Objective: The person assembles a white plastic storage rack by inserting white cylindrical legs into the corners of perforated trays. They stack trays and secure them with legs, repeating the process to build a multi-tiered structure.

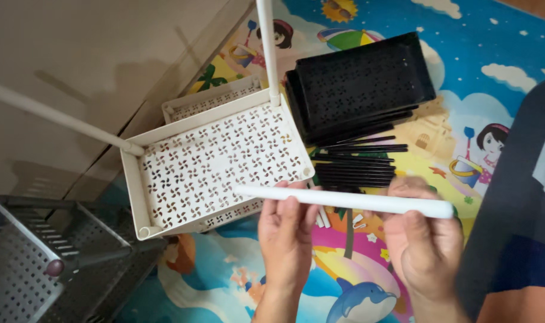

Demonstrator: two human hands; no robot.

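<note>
Both hands hold one white tube (344, 200) crosswise, roughly level, low in the head view. Left hand (286, 236) grips near the tube's left end, fingers wrapped over the front, thumb behind. Right hand (422, 239) is clenched round the right part, w/ the tube's end poking out just past its knuckles. Wrists come up from the bottom edge, palms facing away from the camera.

Just beyond the left hand, nearly touching the tube, sits a white perforated tray (215, 164) lying on the floor mat; 2 white poles (268, 51) stand plugged into its far corners, one going up, the other slanting off left. A 2nd white tray (209, 101) peeks out behind it. Ahead of the right hand lies a bundle of black tubes (356, 164), and beyond those a stack of black perforated trays (362, 81), tilted. A few small white connectors (323, 216) lie on the mat btw the hands, below the tube. Far left of the left hand: a grey shelf rack (39, 257) w/ dark poles. Everything rests on a colourful cartoon play mat (499, 54); a beige cabinet front (87, 66) stands left of it. Nothing blocks the hands.
</note>
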